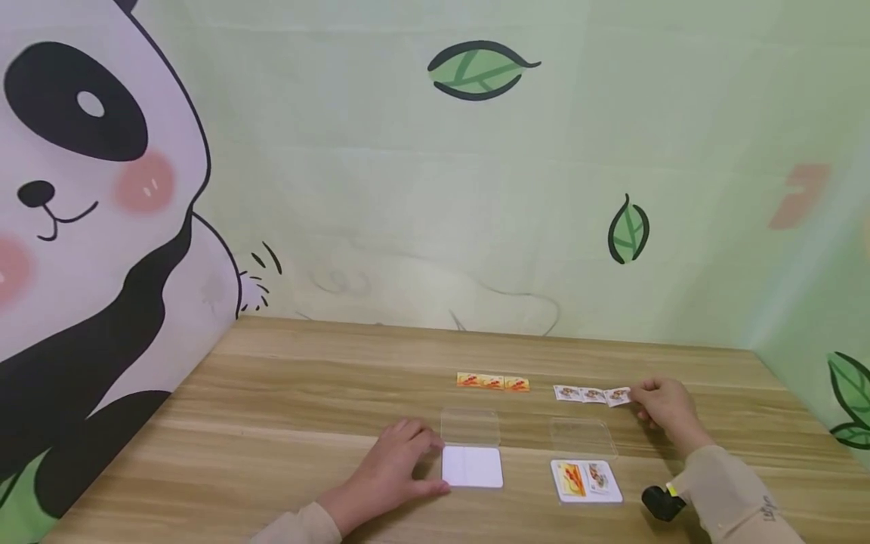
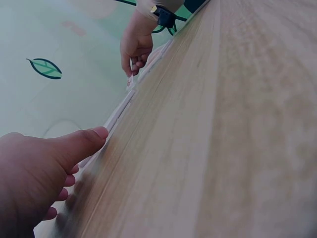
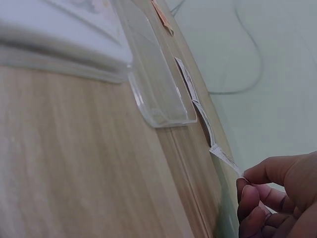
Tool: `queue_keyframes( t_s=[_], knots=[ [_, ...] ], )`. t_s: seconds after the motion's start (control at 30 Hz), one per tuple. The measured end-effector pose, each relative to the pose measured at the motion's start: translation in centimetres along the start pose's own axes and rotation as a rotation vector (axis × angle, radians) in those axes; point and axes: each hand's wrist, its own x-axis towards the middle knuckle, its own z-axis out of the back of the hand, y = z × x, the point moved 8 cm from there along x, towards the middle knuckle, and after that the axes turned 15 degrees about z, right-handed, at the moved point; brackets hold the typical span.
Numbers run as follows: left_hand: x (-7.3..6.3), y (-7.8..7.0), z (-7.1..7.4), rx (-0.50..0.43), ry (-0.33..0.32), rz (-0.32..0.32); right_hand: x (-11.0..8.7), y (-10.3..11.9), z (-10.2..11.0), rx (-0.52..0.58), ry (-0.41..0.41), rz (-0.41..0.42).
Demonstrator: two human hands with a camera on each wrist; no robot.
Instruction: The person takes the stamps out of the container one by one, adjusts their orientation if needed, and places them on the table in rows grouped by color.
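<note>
My right hand [image 1: 667, 406] pinches the right end of a short strip of white stamps [image 1: 581, 394] with brown pictures. In the right wrist view the strip [image 3: 225, 157] bends up slightly at my fingertips. Over on the left, my left hand [image 1: 394, 465] rests on the table, thumb and fingers spread along the left edge of a white card base [image 1: 472, 467]. Its clear plastic lid [image 1: 470, 427] lies folded back behind it. A second clear-lidded case [image 1: 615, 487] holds a red-and-yellow stamp [image 1: 572, 480] and a brown-pictured one [image 1: 599, 477] side by side.
A strip of red-and-yellow stamps [image 1: 492, 381] lies at the back of the wooden table [image 1: 306, 378]. The second case's clear lid [image 1: 582, 438] is also folded back. A black device [image 1: 661, 503] sits at my right wrist. A printed wall [image 1: 381, 196] rises behind the table.
</note>
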Motion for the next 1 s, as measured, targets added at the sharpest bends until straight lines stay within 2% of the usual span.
queue_keyframes(
  t_s=[0.27, 0.67, 1.0],
  knots=[
    [0.2, -0.13, 0.16, 0.008, -0.032, -0.025, 0.02, 0.25, 0.4, -0.078, 0.014, 0.016],
    [0.17, -0.24, 0.17, 0.021, -0.009, -0.014, -0.2, -0.09, 0.34, -0.091, 0.047, -0.011],
    [0.17, -0.38, 0.22, 0.049, 0.015, -0.017, -0.52, -0.19, 0.4, -0.082, 0.038, 0.0]
  ],
)
